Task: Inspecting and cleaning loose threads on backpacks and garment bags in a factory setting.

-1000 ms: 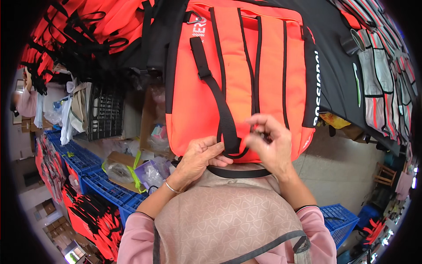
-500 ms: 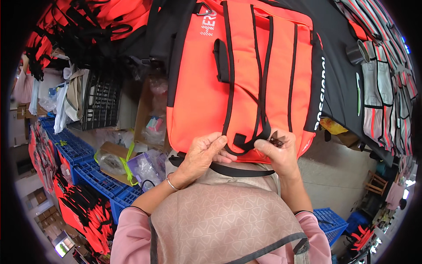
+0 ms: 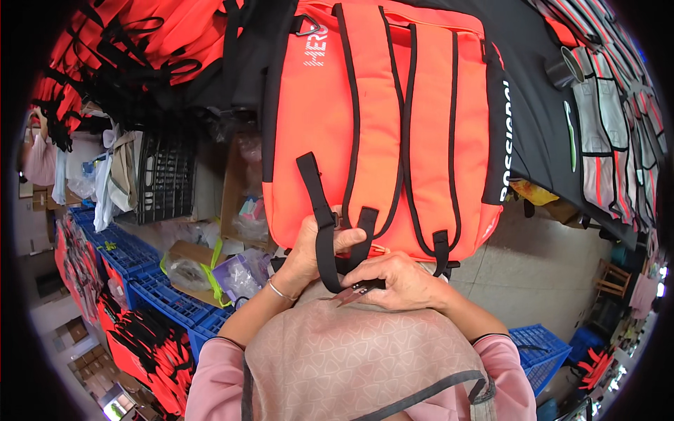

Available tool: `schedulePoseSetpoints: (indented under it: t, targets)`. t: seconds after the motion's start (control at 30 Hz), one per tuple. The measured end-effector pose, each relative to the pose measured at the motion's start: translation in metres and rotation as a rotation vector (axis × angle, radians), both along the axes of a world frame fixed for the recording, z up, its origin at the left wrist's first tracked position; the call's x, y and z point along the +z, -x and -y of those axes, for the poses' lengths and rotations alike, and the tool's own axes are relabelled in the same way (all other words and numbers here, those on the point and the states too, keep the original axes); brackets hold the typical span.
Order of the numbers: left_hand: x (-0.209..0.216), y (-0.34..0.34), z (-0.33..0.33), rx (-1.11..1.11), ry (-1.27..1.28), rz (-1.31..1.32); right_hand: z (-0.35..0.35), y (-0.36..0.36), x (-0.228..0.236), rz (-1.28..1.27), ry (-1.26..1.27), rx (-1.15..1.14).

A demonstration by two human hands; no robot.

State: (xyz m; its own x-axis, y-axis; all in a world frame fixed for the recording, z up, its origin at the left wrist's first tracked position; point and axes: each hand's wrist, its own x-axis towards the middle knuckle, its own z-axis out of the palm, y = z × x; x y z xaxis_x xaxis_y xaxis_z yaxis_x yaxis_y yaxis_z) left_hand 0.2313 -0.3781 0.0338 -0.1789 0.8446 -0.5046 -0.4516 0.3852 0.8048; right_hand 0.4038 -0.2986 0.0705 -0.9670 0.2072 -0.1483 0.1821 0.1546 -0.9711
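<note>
A bright orange-red backpack (image 3: 312,126) with black sides lies before me, its two padded shoulder straps (image 3: 368,119) facing up. My left hand (image 3: 305,256) is closed round a black webbing strap (image 3: 325,245) at the lower end of the left shoulder strap; the strap's free end sticks up over the bag. Close beside it, my right hand (image 3: 404,281) is closed on small dark metal thread snips (image 3: 354,292), whose tips point toward my left wrist. The right fingers also lie against the lower loop of the webbing. The second shoulder strap's buckle end hangs at the bag's lower edge.
Black cloth (image 3: 530,133) extends beyond the bag, with grey strap pieces (image 3: 600,119) and a dark cup (image 3: 564,68) at the far right. Blue crates (image 3: 165,295) and an open cardboard box (image 3: 232,189) stand on the left. A patterned apron (image 3: 372,351) covers my lap.
Both hands have drawn back toward me and to the left, bringing the left webbing up off the bag. My right hand has left the shoulder straps, and the snips now point left.
</note>
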Motion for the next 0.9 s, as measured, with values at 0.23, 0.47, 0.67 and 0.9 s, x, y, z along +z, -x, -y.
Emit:
schedulePoseSetpoints:
  t: [0.23, 0.47, 0.67, 0.9]
  targets:
    - [0.025, -0.005, -0.005, -0.052, 0.062, -0.158, -0.021, -0.018, 0.016, 0.002, -0.095, -0.612]
    - [0.022, -0.006, -0.006, -0.053, 0.056, -0.178, -0.035, -0.024, 0.01, 0.03, -0.748, -0.717]
    - [0.023, -0.004, -0.004, -0.083, 0.064, -0.199, -0.036, -0.018, 0.013, 0.009, -1.163, -0.546]
    - [0.014, -0.006, -0.001, -0.046, 0.046, -0.185, -0.037, -0.012, 0.009, -0.025, -1.164, -0.497]
